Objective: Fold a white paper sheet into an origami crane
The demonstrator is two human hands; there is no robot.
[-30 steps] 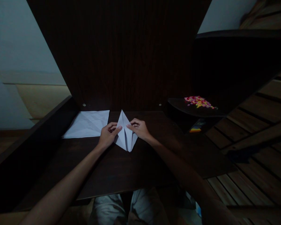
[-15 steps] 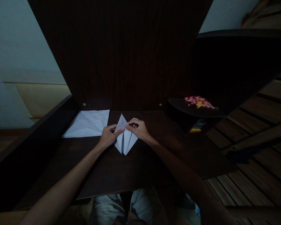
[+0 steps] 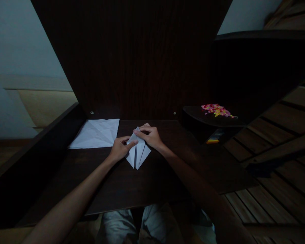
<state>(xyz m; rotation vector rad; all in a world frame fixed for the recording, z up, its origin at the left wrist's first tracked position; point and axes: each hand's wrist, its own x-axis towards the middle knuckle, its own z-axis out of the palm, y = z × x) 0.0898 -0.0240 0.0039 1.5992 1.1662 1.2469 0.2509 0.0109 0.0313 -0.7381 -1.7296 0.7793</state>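
Observation:
A white folded paper, shaped like a diamond with a split lower end, is held just over the dark table. My left hand grips its left edge, thumb on top and fingers partly hidden behind. Higher up, my right hand pinches the paper near its top point, with the fingers bent around the far side. Lower down, two points of the paper hang toward me, a narrow gap between them.
Creased white sheets lie at the table's back left. A dark board rises behind. At right, a curved shelf bears a heap of small pink, red and yellow pieces. A raised side panel bounds the left.
My right hand has slid up from the paper's middle to its top point. The paper has shifted slightly right and its top looks lower. My left hand has moved slightly right with it.

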